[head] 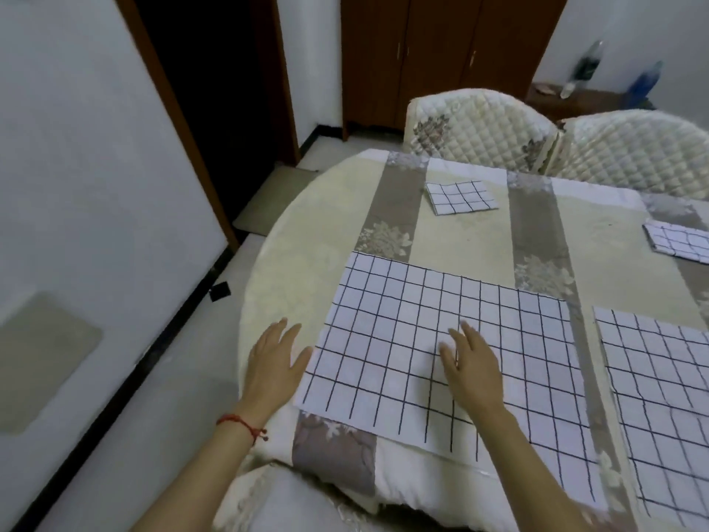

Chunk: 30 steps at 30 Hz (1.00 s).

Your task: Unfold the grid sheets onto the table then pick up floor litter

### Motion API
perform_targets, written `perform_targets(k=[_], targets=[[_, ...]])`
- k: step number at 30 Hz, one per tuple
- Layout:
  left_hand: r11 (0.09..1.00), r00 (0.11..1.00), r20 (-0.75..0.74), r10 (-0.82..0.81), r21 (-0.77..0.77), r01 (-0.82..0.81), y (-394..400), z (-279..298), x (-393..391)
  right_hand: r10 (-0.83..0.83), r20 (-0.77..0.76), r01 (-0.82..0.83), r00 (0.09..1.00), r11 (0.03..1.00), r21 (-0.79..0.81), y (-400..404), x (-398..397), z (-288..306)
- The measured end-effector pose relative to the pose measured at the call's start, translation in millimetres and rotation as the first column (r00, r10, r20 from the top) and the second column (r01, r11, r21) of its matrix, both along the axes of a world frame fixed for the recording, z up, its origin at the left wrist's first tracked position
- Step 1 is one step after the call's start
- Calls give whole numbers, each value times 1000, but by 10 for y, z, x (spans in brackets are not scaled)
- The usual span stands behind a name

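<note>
A white grid sheet (518, 339) lies spread flat on the table (307, 224) in front of me. My right hand (472, 366) rests flat on its middle, fingers straight. My left hand (274, 362) lies flat at the sheet's left edge, mostly on the tablecloth. A second unfolded grid sheet (667, 397) lies at the right edge of view. Two folded grid sheets stay further back: one (460, 197) at the centre, one (679, 243) at the far right. A small black piece of litter (219, 291) lies on the floor by the left wall.
Two quilted chairs (479, 128) stand behind the table, another chair back is right under me. A wooden cabinet (441, 51) and a dark doorway (215, 90) are at the back. Bottles (587, 67) stand on a low shelf at the far right.
</note>
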<state>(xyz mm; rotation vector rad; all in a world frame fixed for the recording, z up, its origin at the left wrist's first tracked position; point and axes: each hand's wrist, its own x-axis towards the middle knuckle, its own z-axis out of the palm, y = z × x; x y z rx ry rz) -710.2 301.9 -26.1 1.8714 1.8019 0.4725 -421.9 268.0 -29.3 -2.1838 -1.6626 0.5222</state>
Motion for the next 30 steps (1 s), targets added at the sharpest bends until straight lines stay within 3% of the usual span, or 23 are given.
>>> perform_targets(k=[4,10,16,21,26,30], targets=[[971,968,70,240,-1,-240,-496,284,-586,207,-64,-207,976,978,-1,90,-567,128],[831,829,66,556,-55,-553,-1456,363,-1442,521,-64,-522,851,853,10,186,-1658,356],[597,591,90,802,-135,-790,-2449,268,-2195,772,-100,-776,628,631,0,10,-2928,446],[430,410,129,903,-237,-872,-3164,70,-2767,848,-195,-870,493,486,-82,-255,-3903,303],[314,296,107,949,-361,-878,-3695,-206,-3378,817,-273,-860,509,463,-216,-443,-4600,-11],[281,288,59,956,-474,-835,-3835,-449,-3776,735,-312,-794,602,510,-331,-476,-4806,-288]])
